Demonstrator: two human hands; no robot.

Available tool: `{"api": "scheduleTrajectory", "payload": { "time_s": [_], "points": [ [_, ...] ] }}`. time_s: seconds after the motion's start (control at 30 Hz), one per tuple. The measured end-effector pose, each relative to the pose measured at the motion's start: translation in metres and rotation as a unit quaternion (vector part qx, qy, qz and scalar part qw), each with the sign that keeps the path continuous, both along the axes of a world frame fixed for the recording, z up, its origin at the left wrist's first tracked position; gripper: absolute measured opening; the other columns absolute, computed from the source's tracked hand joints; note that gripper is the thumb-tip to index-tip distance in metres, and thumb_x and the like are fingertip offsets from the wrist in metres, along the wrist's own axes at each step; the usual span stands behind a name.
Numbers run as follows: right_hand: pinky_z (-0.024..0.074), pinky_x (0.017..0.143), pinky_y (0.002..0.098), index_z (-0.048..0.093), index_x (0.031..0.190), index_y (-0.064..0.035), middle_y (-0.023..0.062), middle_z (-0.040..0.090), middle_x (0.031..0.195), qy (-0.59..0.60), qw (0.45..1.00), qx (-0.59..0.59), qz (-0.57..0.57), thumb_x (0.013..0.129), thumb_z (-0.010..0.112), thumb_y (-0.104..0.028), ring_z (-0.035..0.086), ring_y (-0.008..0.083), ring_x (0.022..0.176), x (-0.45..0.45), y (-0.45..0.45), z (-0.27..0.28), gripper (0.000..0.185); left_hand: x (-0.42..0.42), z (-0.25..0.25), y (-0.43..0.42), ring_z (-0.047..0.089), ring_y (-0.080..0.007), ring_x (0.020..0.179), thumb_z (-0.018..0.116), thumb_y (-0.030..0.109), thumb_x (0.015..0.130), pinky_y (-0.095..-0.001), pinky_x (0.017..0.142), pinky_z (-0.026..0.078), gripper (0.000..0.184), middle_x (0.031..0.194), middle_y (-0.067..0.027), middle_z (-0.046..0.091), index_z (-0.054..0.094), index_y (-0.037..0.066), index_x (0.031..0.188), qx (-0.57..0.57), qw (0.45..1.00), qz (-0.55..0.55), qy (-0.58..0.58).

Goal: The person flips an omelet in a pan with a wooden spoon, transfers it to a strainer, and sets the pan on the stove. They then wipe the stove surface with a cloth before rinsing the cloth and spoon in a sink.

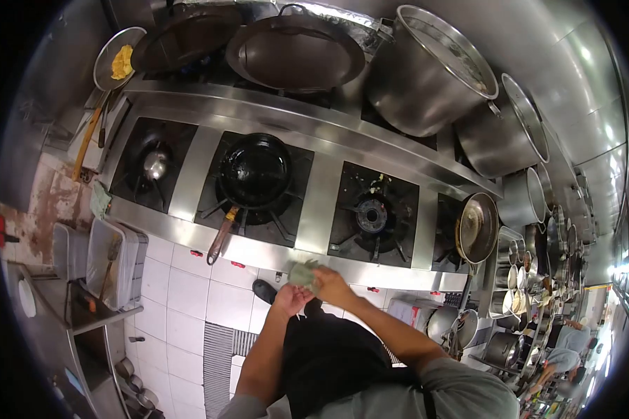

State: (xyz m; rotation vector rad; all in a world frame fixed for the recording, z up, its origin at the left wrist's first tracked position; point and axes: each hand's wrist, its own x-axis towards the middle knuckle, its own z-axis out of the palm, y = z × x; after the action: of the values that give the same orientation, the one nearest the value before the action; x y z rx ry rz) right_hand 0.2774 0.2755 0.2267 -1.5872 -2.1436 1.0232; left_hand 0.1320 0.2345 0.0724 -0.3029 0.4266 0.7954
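Note:
A folded greenish cloth [302,274] is held between my two hands at the stove's front edge. My left hand [291,301] grips it from below, and my right hand [330,287] holds its right side. Behind and to the left, a black frying pan [256,171] rests on a burner, its wooden handle [221,236] pointing over the front edge. To the right of the pan is a bare burner [372,215] with food scraps around it.
Woks [295,54] and tall stockpots [426,73] stand along the back. A ladle [155,165] lies on the left burner, and a tilted pan [477,227] is at the right. Plastic bins [112,262] stand lower left. Other people [565,359] are at far right.

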Motion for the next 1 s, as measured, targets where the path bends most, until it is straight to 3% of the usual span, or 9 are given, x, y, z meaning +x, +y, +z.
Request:
{"api": "scheduleTrajectory", "payload": {
  "time_s": [0.07,0.13,0.23,0.33,0.47,0.6,0.67,0.73,1.0],
  "points": [
    [0.0463,0.072,0.0323,0.057,0.101,-0.0076,0.0161,0.057,0.096,0.091,0.99,-0.052,-0.094,0.079,0.053,-0.005,0.059,0.0275,0.079,0.018,0.01,0.013,0.023,0.004,0.003,-0.003,0.059,-0.0269,0.091,0.045,0.02,0.09,-0.0365,0.087,0.047,0.027,0.103,-0.014,0.058,0.052,-0.002,0.103,0.027,0.999,-0.006,-0.044],
    [0.0456,0.075,0.028,0.053,0.113,-0.008,0.014,0.058,0.102,0.084,0.981,-0.137,-0.111,0.085,0.052,-0.012,0.058,0.02,0.085,0.041,0.015,0.014,0.028,0.014,0.05,0.006,0.057,-0.0307,0.1,0.042,0.019,0.091,-0.0387,0.091,0.045,0.034,0.107,-0.02,0.056,0.048,-0.011,0.107,-0.041,0.991,-0.009,0.127],
    [0.0454,0.08,0.0302,0.046,0.121,-0.0049,0.0041,0.057,0.105,0.469,0.726,-0.414,-0.286,0.087,0.055,-0.021,0.055,0.0148,0.091,0.067,0.018,0.039,0.039,0.022,0.049,-0.002,0.054,-0.0317,0.105,0.04,0.019,0.092,-0.0387,0.092,0.044,0.035,0.111,-0.0204,0.054,0.046,-0.01,0.113,-0.025,0.988,0.0,0.154],
    [0.0454,0.079,0.0302,0.046,0.121,-0.0057,0.0035,0.056,0.106,0.466,0.713,-0.429,-0.299,0.086,0.056,-0.021,0.055,0.0137,0.091,0.092,0.01,0.063,0.039,0.032,0.045,-0.013,0.053,-0.0321,0.107,0.039,0.019,0.093,-0.0385,0.093,0.044,0.037,0.112,-0.0209,0.054,0.045,-0.009,0.116,-0.024,0.988,0.006,0.151],
    [0.0473,0.072,0.0293,0.052,0.114,-0.0079,0.0028,0.059,0.095,0.376,0.817,-0.343,-0.271,0.084,0.06,-0.023,0.056,0.0124,0.082,0.144,0.026,0.045,0.035,0.042,0.051,-0.033,0.05,-0.0313,0.11,0.039,0.019,0.093,-0.0383,0.096,0.041,0.037,0.116,-0.0216,0.051,0.044,-0.008,0.117,-0.023,0.99,0.016,0.135],
    [0.0459,0.079,0.0336,0.051,0.115,-0.0039,0.0093,0.06,0.1,0.025,0.968,-0.135,-0.208,0.084,0.056,-0.027,0.058,0.0198,0.089,0.183,0.109,0.066,0.039,0.037,0.073,-0.056,0.05,-0.0308,0.11,0.039,0.019,0.093,-0.0386,0.096,0.04,0.037,0.117,-0.0214,0.05,0.044,-0.008,0.118,-0.013,0.983,0.015,0.18],
    [0.0434,0.084,0.0394,0.051,0.113,0.0003,0.018,0.059,0.102,-0.203,0.942,0.207,-0.169,0.083,0.053,-0.033,0.057,0.0311,0.095,0.212,0.161,0.011,0.045,0.024,0.076,-0.076,0.05,-0.0305,0.111,0.04,0.021,0.093,-0.0392,0.097,0.039,0.037,0.118,-0.0213,0.05,0.044,-0.007,0.118,-0.025,0.977,0.033,0.209],
    [0.0402,0.088,0.0424,0.052,0.109,0.0024,0.024,0.055,0.107,-0.189,0.958,0.16,-0.142,0.08,0.052,-0.033,0.052,0.0381,0.102,0.213,0.213,0.02,0.046,0.008,0.082,-0.098,0.051,-0.0304,0.108,0.041,0.021,0.093,-0.0392,0.096,0.041,0.037,0.116,-0.0211,0.051,0.044,-0.007,0.117,-0.047,0.972,0.053,0.226],
    [0.047,0.08,0.04,0.059,0.094,0.007,0.026,0.059,0.097,-0.305,0.947,0.051,-0.086,0.067,0.059,-0.018,0.058,0.0347,0.095,0.169,0.286,0.009,0.037,-0.054,0.095,-0.196,0.061,-0.029,0.09,0.043,0.018,0.092,-0.0356,0.082,0.051,0.029,0.098,-0.0187,0.059,0.049,-0.005,0.108,-0.152,0.928,0.206,0.273]
  ]
}}
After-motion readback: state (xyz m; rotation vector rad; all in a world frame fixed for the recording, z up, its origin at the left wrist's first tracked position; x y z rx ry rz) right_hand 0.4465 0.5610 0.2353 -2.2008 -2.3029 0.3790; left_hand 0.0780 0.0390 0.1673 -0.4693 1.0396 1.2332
